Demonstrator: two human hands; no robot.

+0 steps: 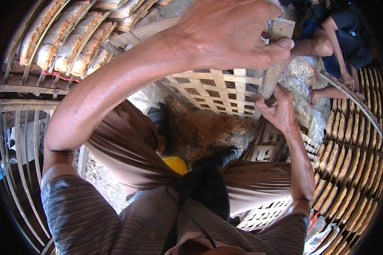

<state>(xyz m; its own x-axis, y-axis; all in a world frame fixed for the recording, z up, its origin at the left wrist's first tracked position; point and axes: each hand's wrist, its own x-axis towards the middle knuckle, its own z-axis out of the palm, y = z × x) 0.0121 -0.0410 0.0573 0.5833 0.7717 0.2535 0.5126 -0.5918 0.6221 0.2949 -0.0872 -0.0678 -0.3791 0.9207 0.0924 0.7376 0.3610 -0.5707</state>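
A woven bamboo lattice panel (218,83) is held up in front of me, tilted, with a wooden edge bar (271,76) along its right side. My left hand (236,36) reaches across from the left and is closed round the bar's upper end, thumb on its near face. Lower on the same bar, my right hand (278,108) pinches its bottom end between thumb and fingers. Part of the panel's far side is hidden behind my left hand and forearm. Beneath my right hand lie more woven bamboo panels (268,142), leaning together.
Rows of pale, brown-edged slabs (68,40) stand at upper left, and more line slatted racks (344,161) at right. Another person's arm (338,46) shows at upper right, near clear plastic sheeting (304,102). A slatted bamboo frame (23,140) stands at left. Brown crumbs cover the floor (195,131).
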